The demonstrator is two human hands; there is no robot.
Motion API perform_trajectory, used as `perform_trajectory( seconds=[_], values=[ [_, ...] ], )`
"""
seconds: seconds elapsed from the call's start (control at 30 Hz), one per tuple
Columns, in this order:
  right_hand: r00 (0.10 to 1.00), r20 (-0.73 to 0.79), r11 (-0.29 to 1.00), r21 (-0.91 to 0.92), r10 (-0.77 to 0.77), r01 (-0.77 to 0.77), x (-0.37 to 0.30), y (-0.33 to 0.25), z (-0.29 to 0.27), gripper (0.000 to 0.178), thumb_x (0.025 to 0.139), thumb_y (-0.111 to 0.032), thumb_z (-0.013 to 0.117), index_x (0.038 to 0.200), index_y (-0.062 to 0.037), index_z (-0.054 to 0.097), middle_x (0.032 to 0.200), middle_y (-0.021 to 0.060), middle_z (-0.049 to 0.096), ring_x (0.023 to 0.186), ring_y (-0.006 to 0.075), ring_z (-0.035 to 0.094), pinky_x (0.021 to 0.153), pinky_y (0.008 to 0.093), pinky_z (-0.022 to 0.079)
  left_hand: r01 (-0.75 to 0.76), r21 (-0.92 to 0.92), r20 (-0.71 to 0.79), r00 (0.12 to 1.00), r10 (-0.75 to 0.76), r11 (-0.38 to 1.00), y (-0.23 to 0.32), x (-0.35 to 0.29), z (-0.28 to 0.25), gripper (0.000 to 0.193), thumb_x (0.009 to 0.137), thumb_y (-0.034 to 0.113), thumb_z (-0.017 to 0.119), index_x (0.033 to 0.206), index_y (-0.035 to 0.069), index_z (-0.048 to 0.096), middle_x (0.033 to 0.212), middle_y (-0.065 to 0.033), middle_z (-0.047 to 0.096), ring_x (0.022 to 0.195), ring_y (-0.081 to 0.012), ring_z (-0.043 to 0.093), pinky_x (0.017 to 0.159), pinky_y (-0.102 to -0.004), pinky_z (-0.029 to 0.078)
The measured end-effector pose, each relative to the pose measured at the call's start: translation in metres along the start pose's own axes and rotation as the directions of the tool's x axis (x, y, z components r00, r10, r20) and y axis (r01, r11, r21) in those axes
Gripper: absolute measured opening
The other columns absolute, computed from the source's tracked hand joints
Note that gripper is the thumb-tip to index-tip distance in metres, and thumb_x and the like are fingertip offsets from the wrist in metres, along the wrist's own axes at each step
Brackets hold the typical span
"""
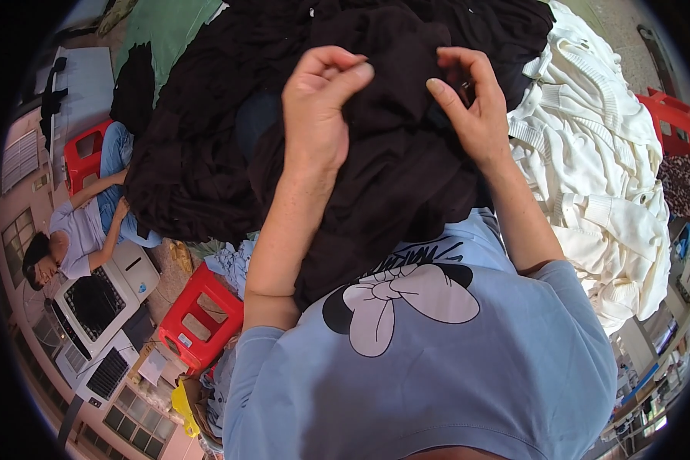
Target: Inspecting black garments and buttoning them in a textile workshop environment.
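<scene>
A large heap of dark brown-black knit cloth (pixel 399 169) lies over my lap and spreads out ahead of me. Above it, my left hand (pixel 320 107) is closed, thumb and forefinger pinched together; whatever they may hold is too small to make out. My right hand (pixel 475 107) is raised over the same cloth, its thumb apart from its curled fingers, and I see nothing held in it. A gap lies between the two hands, with dark cloth showing below.
White knit garments (pixel 590 153) are piled at the right. Red plastic stools (pixel 203 318) stand at the left and far right. Another person (pixel 88 230) sits at the left by the dark heap, near a grey-white air cooler (pixel 103 295). Green cloth (pixel 157 34) lies at the far left.
</scene>
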State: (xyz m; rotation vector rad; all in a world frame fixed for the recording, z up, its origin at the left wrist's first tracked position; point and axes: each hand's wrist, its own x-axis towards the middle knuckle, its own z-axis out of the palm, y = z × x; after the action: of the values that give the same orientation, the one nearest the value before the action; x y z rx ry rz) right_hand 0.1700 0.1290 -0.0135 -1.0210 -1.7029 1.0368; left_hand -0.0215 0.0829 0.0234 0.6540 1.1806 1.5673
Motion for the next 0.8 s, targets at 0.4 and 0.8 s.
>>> perform_trajectory(
  seconds=[0.4, 0.8],
  values=[
    [0.967, 0.174, 0.935, 0.271, 0.187, -0.229, 0.001, 0.025, -0.008, 0.031, 0.084, -0.008, 0.07, 0.113, -0.0048, 0.06, 0.107, 0.0005, 0.064, 0.098, 0.009, 0.056, 0.082, 0.0212, 0.043, -0.388, -0.14, -0.551, 0.795, 0.254, 0.911, 0.048, 0.025, -0.099, 0.019, 0.089, -0.01, 0.056, 0.103, 0.003, 0.059, 0.097, -0.0056, 0.061, 0.093, -0.0143, 0.059, 0.09, -0.0255, 0.048],
    [0.962, 0.213, 0.955, -0.203, -0.17, 0.214, 0.003, -0.024, 0.034, 0.023, 0.085, -0.012, 0.071, 0.104, -0.0018, 0.063, 0.088, 0.0063, 0.063, 0.075, 0.0151, 0.061, 0.072, 0.0263, 0.048, -0.071, -0.447, -0.44, 0.885, -0.151, 0.892, 0.022, 0.004, -0.103, 0.021, 0.091, 0.0, 0.045, 0.107, 0.002, 0.058, 0.105, -0.0108, 0.062, 0.101, -0.0241, 0.061, 0.096, -0.0378, 0.049]
  ],
)
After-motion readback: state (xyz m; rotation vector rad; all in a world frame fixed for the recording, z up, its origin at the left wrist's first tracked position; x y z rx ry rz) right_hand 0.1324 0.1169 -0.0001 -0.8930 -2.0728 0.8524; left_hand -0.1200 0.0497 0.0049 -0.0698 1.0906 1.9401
